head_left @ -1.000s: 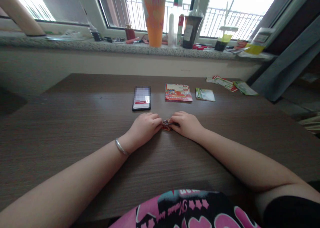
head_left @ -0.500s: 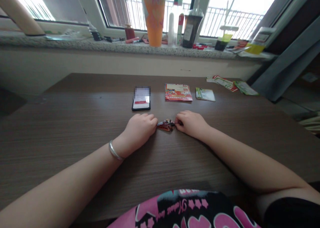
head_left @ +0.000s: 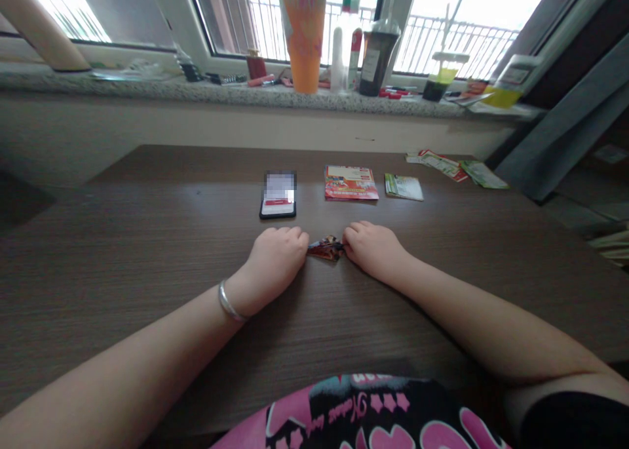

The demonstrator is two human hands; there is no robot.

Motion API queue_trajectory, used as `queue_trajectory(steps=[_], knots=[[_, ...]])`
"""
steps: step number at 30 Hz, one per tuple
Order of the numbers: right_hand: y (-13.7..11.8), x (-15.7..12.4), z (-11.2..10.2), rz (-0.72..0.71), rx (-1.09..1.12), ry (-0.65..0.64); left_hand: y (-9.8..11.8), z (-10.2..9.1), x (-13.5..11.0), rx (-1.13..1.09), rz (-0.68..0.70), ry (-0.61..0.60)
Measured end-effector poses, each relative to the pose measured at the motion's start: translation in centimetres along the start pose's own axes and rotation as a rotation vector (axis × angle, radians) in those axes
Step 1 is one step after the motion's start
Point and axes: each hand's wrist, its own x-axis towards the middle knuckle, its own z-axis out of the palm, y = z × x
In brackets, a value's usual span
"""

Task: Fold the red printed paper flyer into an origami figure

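Note:
A small crumpled wrapper [head_left: 325, 248], shiny and brownish-red, is stretched between my two hands just above or on the brown table. My left hand [head_left: 281, 255], with a silver bangle at the wrist, is closed on the wrapper's left end. On its right end my right hand [head_left: 373, 247] is closed too, fingers pinched together. The parts of the wrapper inside my fingers are hidden, and its print is too small to read.
Beyond my hands lie a phone [head_left: 278, 196], a red printed packet [head_left: 350, 183] and a small stack of cards [head_left: 403, 187]. More packets [head_left: 484, 174] lie at the back right. An orange drink cup [head_left: 305, 42] and a dark cup [head_left: 377, 59] stand on the windowsill [head_left: 206, 94].
Both hands have shifted only slightly. The wrapper stays pinched between them, and the things on the table have not moved.

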Motion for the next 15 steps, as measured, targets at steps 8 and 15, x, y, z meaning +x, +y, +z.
queue_trajectory(steps=[8, 15], knots=[[0.6, -0.3, 0.4, -0.037, 0.077, 0.044, -0.3, 1.1, 0.4, -0.172, 0.057, 0.055], [0.2, -0.2, 1.0, -0.099, 0.148, 0.101, -1.2, 1.8, 0.6, -0.259, 0.110, 0.052]])
